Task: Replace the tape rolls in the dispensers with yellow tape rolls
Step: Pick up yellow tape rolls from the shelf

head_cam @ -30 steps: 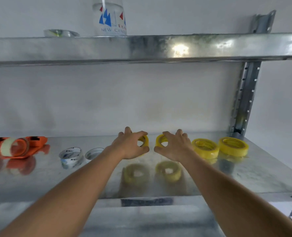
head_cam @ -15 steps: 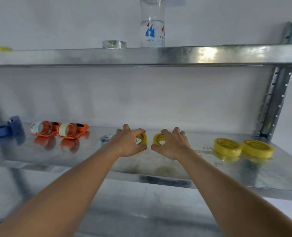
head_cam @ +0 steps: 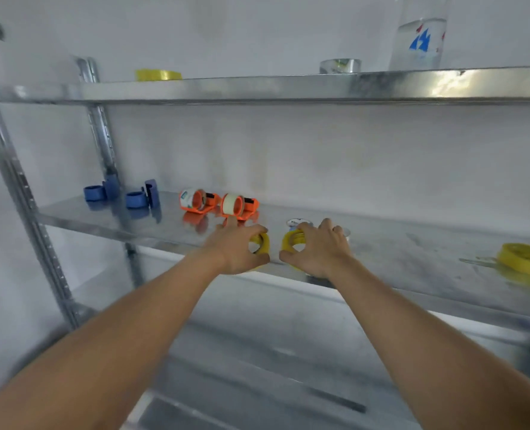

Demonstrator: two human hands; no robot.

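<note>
Head view: both hands are reaching over the middle shelf point(head_cam: 412, 262). Left hand point(head_cam: 239, 248) is curling round a yellow roll point(head_cam: 262, 243), thumb under, fingers over the top. Right hand point(head_cam: 318, 251) is gripping a second yellow roll point(head_cam: 293, 240) the same way. Both rolls are being held on edge, hole axis running roughly toward the camera, near the shelf's front edge; cannot tell whether they are touching the shelf.

Two orange dispensers point(head_cam: 220, 203) are sitting just behind the left hand, each loaded with a pale roll, their long axes running left-right, cutter ends pointing right. Two blue dispensers point(head_cam: 127, 195) are standing further left, apparently without rolls. Another yellow roll point(head_cam: 526, 259) is lying flat at far right. Partly hidden behind the right hand: a white roll point(head_cam: 294, 223).

Upper shelf is carrying a yellow roll point(head_cam: 158, 75), a clear roll point(head_cam: 339, 66) and a bottle point(head_cam: 419, 35).

Step in hand, by my guess: carrying the two rolls left to the dispensers. Doing it well: keeping each pinch firm through the core, setting one roll down first, since pulling an old roll off needs a free hand, and matching the roll's hole axis to the dispenser hub before pushing on.
</note>
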